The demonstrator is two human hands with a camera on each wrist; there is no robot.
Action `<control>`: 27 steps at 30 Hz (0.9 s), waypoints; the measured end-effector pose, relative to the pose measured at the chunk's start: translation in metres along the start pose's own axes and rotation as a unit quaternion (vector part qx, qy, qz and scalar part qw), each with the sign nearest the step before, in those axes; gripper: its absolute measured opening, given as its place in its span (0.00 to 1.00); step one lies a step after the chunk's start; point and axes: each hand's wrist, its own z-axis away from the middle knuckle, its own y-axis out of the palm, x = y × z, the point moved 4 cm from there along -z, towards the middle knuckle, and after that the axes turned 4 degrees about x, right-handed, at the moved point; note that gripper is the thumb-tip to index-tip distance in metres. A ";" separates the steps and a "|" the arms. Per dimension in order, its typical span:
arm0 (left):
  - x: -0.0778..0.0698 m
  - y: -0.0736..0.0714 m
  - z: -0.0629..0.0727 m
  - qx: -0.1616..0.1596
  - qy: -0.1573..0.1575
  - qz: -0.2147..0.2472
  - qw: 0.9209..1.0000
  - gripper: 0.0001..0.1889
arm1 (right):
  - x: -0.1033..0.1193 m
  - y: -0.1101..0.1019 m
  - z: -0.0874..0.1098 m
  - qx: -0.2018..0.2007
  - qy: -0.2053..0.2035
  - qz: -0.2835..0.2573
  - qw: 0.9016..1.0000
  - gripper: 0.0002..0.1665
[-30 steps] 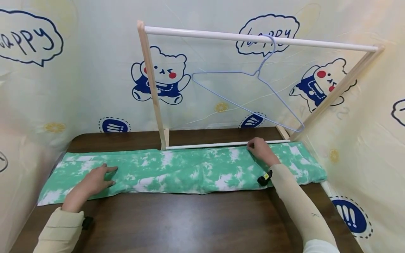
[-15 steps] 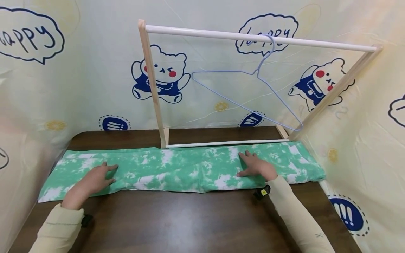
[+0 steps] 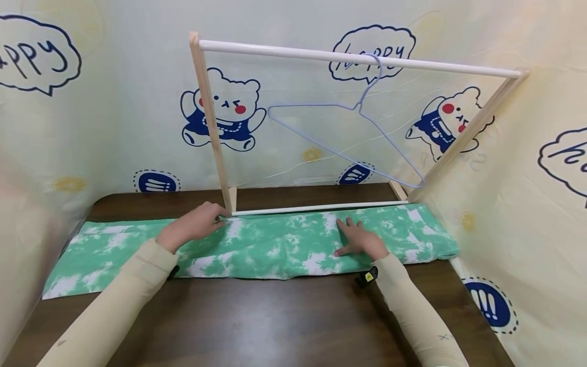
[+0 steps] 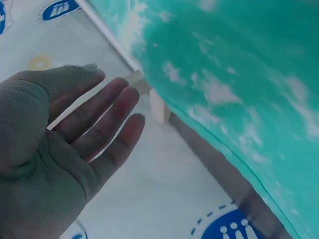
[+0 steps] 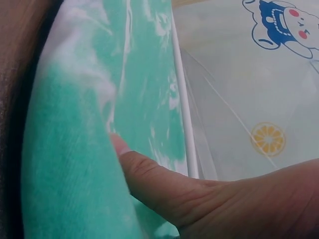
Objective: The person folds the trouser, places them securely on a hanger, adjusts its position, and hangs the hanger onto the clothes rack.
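A long folded green-and-white tie-dye cloth (image 3: 275, 250) lies across the table. My left hand (image 3: 194, 224) reaches to its back edge, near the foot of the rack's left post. In the left wrist view the fingers of that left hand (image 4: 65, 129) are loosely extended beside the green cloth (image 4: 234, 74), with nothing between them. My right hand (image 3: 359, 240) rests on the right part of the cloth, fingers spread. The right wrist view shows the thumb of the right hand (image 5: 164, 184) against a fold of the cloth (image 5: 75, 149).
Behind the cloth stands a wooden rack (image 3: 208, 107) with a white top rail (image 3: 284, 51) and a low white bar (image 3: 316, 207). A blue wire hanger (image 3: 316, 105) hangs from the top rail. The brown table (image 3: 257, 321) shows in front; printed sheeting covers the walls.
My left hand has moved right and back, from the cloth's left part to its back edge by the post. The right hand left the back edge and spread on the cloth.
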 end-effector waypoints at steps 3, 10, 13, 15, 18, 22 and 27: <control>0.005 0.002 -0.013 0.014 -0.023 -0.014 1.000 0.12 | 0.002 0.001 -0.002 -0.002 0.001 -0.006 1.000 0.64; 0.017 0.009 -0.020 -0.011 -0.052 -0.028 0.998 0.09 | 0.003 0.000 -0.002 0.003 0.010 -0.004 1.000 0.65; 0.020 0.013 -0.019 -0.012 -0.056 -0.032 0.998 0.07 | 0.002 0.000 -0.001 0.005 0.013 -0.003 1.000 0.65; 0.022 0.016 -0.017 -0.007 -0.066 -0.031 0.997 0.08 | 0.002 0.000 -0.001 0.004 0.013 -0.005 1.000 0.64; 0.023 0.018 -0.015 0.002 -0.070 -0.031 0.997 0.10 | 0.002 0.000 0.000 0.003 0.012 -0.008 1.000 0.64; 0.023 0.020 -0.012 -0.001 -0.056 -0.026 0.998 0.12 | 0.002 0.001 -0.001 0.002 0.010 -0.009 1.000 0.64; 0.024 0.020 -0.007 -0.015 -0.033 0.000 0.999 0.12 | 0.002 0.001 -0.001 -0.001 0.008 -0.006 1.000 0.64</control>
